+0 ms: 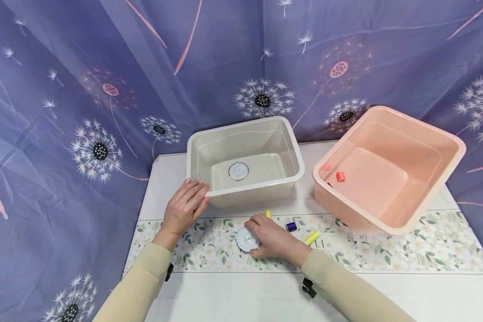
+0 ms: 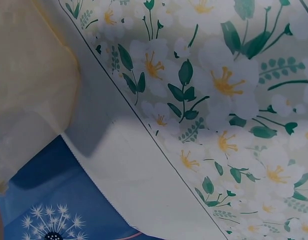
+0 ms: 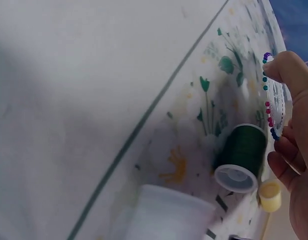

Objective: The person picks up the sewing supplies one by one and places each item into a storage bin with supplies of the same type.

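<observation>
Right grip [image 1: 273, 238] pinching round pin wheel [image 1: 246, 240], face upward; left grip [image 1: 184, 206] relaxed on grey tub [image 1: 257, 192]

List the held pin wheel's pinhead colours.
Visible pinheads: purple, teal, magenta, blue; best in right wrist view.

Head cam bright; wrist cams dimmer, w/ soft shadows [image 2: 91, 132], R blurry.

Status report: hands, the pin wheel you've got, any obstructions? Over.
Left hand touching grey basin at near-left corner. Right hand pinching pin wheel by its edge. Yellow spool and purple spool just beyond right hand, possible snags.
</observation>
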### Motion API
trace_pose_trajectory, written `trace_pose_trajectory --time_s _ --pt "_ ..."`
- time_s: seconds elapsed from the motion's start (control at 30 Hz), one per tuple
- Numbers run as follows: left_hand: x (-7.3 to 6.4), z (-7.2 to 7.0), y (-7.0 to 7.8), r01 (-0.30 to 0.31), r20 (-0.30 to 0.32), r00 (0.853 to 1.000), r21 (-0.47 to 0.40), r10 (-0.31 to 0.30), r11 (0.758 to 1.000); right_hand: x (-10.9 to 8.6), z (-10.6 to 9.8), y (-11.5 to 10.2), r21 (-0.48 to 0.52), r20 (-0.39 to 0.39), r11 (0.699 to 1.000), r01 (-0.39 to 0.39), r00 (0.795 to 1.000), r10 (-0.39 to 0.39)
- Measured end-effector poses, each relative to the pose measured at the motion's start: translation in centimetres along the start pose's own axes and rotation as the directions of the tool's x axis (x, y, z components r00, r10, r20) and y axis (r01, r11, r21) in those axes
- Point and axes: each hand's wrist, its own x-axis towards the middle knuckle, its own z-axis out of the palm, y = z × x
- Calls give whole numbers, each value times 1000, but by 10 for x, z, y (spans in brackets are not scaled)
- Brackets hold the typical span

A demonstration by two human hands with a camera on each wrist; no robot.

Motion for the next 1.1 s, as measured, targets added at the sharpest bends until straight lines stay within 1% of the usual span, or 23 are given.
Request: trace_pose_trajectory --time_s 0.2,0.43,0.7,0.93,1.1 --pt "0 1 0 -7 -4 1000 2 7 1000 0 -12 -4 31 -15 999 -19 1000 19" --pt "0 0 1 -3 -5 1000 -2 3 1000 2 -25 -8 23 -55 1000 1 998 0" --pt "-2 -1 0 17 30 999 11 -18 1000 0 -44 -12 38 -104 999 0 995 4" --pt "-3 -1 1 22 35 999 10 -22 1000 -1 -58 -15 17 -161 999 33 986 -30" --pt "-3 -1 1 21 31 999 10 -22 1000 -1 -67 -19 -4 -179 999 36 983 -36"
